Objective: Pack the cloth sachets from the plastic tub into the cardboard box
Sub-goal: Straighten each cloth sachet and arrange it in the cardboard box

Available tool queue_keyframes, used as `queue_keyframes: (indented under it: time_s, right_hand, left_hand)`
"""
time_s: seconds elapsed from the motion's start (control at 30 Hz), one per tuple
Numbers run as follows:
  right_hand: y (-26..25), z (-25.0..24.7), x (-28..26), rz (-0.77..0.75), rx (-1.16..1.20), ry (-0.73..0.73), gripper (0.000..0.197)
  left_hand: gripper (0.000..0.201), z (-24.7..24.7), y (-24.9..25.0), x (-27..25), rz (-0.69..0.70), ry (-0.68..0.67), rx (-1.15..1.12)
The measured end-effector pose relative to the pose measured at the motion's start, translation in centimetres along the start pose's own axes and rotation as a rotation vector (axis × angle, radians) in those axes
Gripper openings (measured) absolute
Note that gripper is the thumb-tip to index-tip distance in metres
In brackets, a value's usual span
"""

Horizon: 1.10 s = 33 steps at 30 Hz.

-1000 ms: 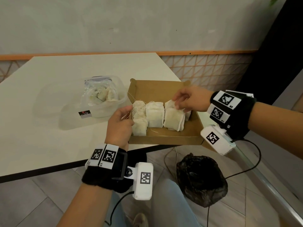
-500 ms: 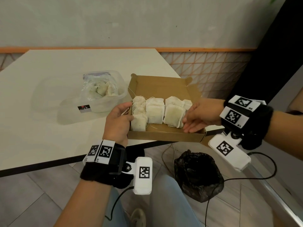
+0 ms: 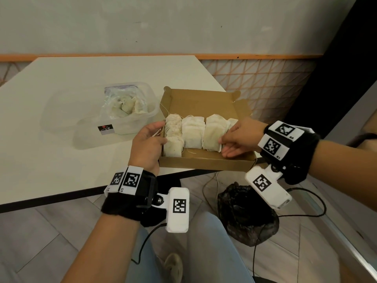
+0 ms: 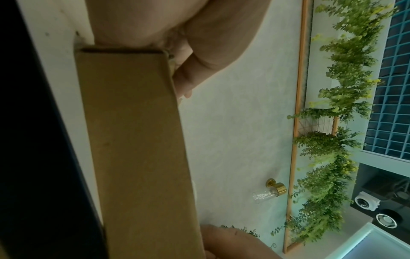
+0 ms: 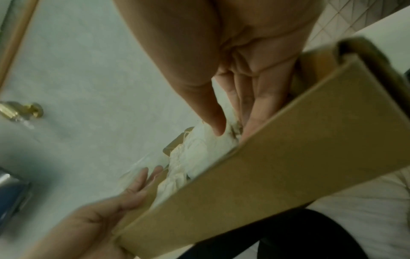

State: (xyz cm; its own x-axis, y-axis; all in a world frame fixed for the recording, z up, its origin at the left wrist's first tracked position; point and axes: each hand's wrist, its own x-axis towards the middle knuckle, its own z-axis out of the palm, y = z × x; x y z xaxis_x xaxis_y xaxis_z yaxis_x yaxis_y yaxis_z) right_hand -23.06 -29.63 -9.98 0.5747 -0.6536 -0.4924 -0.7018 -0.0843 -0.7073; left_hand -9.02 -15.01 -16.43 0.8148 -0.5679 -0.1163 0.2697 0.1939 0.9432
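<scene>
The open cardboard box [image 3: 204,163] sits at the table's front right corner, overhanging the edge. Several cloth sachets [image 3: 192,133] stand in rows inside it. My left hand [image 3: 162,133] grips the box's left wall, thumb inside against the leftmost row, fingers outside; the left wrist view shows that wall [image 4: 137,140]. My right hand [image 3: 224,147] is in the right end of the box. Its thumb [image 5: 218,126] dents a sachet [image 5: 199,150] and its straight fingers lie on the other side. The clear plastic tub [image 3: 142,123] left of the box holds more sachets in a bag.
A black plastic bag [image 3: 244,217] lies on the floor under the box's corner, with cables around it. My legs in jeans are below the table edge [image 3: 61,196]. A wall with an orange rail runs behind the table.
My right hand has come from the back of the rows, past the box's right wall, into the right end onto a sachet. The left hand keeps its hold.
</scene>
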Motion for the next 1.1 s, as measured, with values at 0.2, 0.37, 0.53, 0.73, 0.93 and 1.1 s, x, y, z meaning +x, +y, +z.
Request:
queue_keyframes:
  time_s: [0.2, 0.37, 0.53, 0.73, 0.93, 1.1]
  right_hand:
    - [0.0, 1.2, 0.5, -0.056, -0.118, 0.02, 0.023]
    - [-0.2, 0.5, 0.0, -0.083, -0.078, -0.015, 0.019]
    - [-0.7, -1.7, -0.5, -0.198, -0.17, -0.004, 0.014]
    - [-0.3, -1.6, -0.2, -0.174, -0.351, -0.064, 0.021]
    - [-0.2, -0.9, 0.7, -0.14, -0.39, 0.05, 0.028]
    - [-0.4, -0.4, 0.1, -0.169, -0.386, 0.177, 0.007]
  left_hand:
    - [0.047, -0.3, -0.1, 0.2, 0.0, -0.008, -0.002]
    - [0.047, -0.3, 0.0, 0.3, -0.004, -0.012, 0.019]
    - [0.047, -0.3, 0.1, 0.2, 0.008, -0.007, 0.045]
    - [0.047, -0.3, 0.0, 0.2, 0.006, 0.008, 0.051]
    - [0.047, -0.1, 0.2, 0.0, -0.006, 0.001, 0.045]
    - [0.047, -0.2, 0.1, -0.1, -0.001, -0.007, 0.037]
